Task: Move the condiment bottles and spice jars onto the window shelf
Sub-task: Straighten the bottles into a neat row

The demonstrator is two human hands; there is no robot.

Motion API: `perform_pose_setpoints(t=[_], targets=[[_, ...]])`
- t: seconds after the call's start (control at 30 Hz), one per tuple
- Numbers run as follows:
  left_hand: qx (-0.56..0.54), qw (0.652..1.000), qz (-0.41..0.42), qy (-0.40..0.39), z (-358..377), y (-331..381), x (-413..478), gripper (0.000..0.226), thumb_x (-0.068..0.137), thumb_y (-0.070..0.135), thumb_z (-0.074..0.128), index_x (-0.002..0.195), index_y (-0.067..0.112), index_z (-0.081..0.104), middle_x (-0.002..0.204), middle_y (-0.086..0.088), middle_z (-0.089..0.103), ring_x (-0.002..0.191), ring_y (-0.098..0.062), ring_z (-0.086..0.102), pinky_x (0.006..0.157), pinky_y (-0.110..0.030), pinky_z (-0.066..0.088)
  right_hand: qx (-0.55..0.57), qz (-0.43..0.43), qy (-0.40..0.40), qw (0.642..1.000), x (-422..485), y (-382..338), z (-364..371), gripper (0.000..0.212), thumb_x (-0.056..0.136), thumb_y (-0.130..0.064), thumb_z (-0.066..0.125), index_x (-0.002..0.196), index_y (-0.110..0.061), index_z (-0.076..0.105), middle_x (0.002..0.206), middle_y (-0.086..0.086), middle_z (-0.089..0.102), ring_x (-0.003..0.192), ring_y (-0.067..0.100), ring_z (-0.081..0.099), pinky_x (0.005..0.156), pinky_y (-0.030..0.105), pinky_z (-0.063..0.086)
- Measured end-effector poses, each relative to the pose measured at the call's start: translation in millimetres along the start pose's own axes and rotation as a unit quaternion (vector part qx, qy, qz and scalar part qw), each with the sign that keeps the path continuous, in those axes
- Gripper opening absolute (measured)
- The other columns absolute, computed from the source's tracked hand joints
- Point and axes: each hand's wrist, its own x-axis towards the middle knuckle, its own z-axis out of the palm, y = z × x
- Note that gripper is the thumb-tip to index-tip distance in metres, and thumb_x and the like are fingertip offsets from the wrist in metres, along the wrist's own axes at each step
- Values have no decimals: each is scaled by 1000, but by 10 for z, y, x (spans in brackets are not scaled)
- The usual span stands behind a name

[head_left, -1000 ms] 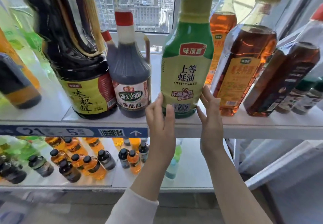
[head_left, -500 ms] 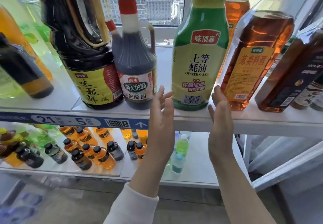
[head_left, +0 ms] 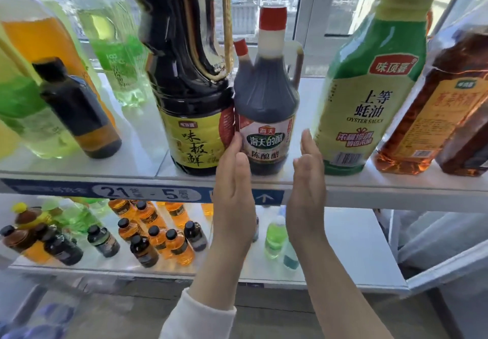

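Squaring the vinegar bottle (head_left: pixel 266 116) on the window shelf (head_left: pixel 79 173) appears to be the current step. The left hand (head_left: pixel 232 188) and right hand (head_left: pixel 306 188) flank it, fingers straight and wide, holding nothing. Next: close both palms evenly. Legible: "OYSTER SAUCE" on the green bottle (head_left: pixel 369 95); shelf tag (head_left: pixel 148 193) "21 - 5".

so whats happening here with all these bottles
A person is at the white window shelf, with both hands on either side of the small dark vinegar bottle with a red cap. The left hand has straight fingers touching the bottle's label on its left side; the right hand is open just to its right, beside the green oyster sauce bottle, and seems not to touch either. Neither has a grip yet. A big dark soy sauce jug stands right beside it.
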Motion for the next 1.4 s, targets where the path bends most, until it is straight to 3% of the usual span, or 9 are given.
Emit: perform_pose_setpoints(t=[0.13, 0.23, 0.4, 0.8, 0.97, 1.07, 1.13, 1.27, 1.4], targets=[[9, 1000, 10, -15, -13, -71, 29, 46, 83, 57, 26, 125, 42, 38, 139, 9, 42, 130, 0, 36, 110, -38, 34, -4, 2, 2, 1000, 2, 69, 113, 59, 86, -56, 27, 138, -28, 31, 148, -7, 34, 137, 2, 28, 114, 30, 27], [12, 999, 5, -33, -9, -110, 60, 57, 83, 57, 26, 133, 34, 40, 138, 11, 39, 129, 4, 35, 109, -37, 35, 4, 2, 6, 1000, 3, 76, 113, 59, 87, -58, 28, 137, -28, 31, 149, -3, 34, 138, 6, 29, 114, 39, 29], [10, 999, -5, -48, 40, -132, 96, 64, 84, 58, 24, 137, 26, 41, 136, 21, 38, 129, 6, 34, 109, -41, 35, 2, 11, -6, 1000, 36, 62, 25, 53, 84, -56, 25, 133, -37, 28, 149, -11, 31, 136, -5, 26, 108, 11, 27], [33, 999, 4, -32, 120, -144, 66, 61, 85, 57, 25, 136, 27, 39, 136, 19, 39, 132, 2, 33, 110, -42, 33, -61, -9, -53, 997, 31, 99, -129, 55, 87, -53, 21, 138, -32, 21, 151, -11, 22, 134, -12, 18, 98, -3, 17], [68, 996, 33, -51, -87, -13, -23, 40, 88, 49, 31, 124, 40, 44, 130, 22, 49, 126, 2, 42, 106, -38, 39, -118, -105, 48, 986, -140, 49, -115, 58, 94, -57, 20, 135, -19, 36, 140, -2, 35, 131, 3, 34, 107, 17, 32], [54, 994, 93, 12, -404, 83, -63, 37, 92, 37, 34, 118, 23, 56, 122, 4, 60, 119, -13, 53, 99, -40, 45, -111, -181, 69, 975, -229, -66, 5, 58, 97, -51, 20, 127, -8, 45, 126, -4, 42, 120, 14, 46, 98, 27, 44], [23, 993, 94, 72, -679, 143, -19, 36, 91, 38, 34, 111, 21, 59, 116, 4, 62, 114, -11, 56, 98, -35, 47, -96, -200, 52, 974, -249, -148, 168, 55, 97, -49, 20, 121, -9, 48, 120, -8, 45, 115, 14, 49, 95, 29, 45], [-13, 993, 44, 112, -1166, 179, 247, 37, 90, 44, 35, 118, 29, 52, 124, 13, 56, 119, -3, 52, 105, -32, 40, -64, -141, 29, 987, -262, -190, 568, 57, 94, -57, 21, 122, -16, 49, 121, -4, 52, 120, 14, 48, 100, 41, 43], [-5, 1000, -20, 11, -1375, 80, 470, 51, 86, 55, 32, 133, 36, 37, 143, 13, 39, 131, -1, 36, 114, -37, 27, -29, -29, 26, 999, -262, -100, 874, 68, 85, -70, 23, 135, -26, 38, 137, -15, 41, 132, 1, 36, 112, 38, 31]])
